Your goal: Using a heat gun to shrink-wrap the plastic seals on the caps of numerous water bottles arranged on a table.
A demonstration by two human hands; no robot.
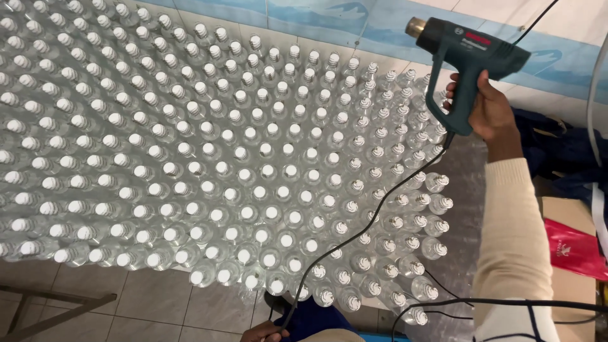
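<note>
A dense field of several clear bottles (209,152) with white caps stands upright, filling the left and middle of the head view. My right hand (484,107) grips the handle of a dark green heat gun (465,50), held above the bottles' right edge with its nozzle pointing left. The gun's black cord (373,215) runs down across the bottles to my left hand (263,330), which holds it at the bottom edge. My right arm wears a cream sleeve (513,240).
Grey floor tiles (145,304) show at the bottom left, with a metal frame (57,310) across them. A cardboard box (570,215) and a red bag (573,250) lie at the right. Dark cloth (557,149) lies behind them. More black cable (494,304) loops near my sleeve.
</note>
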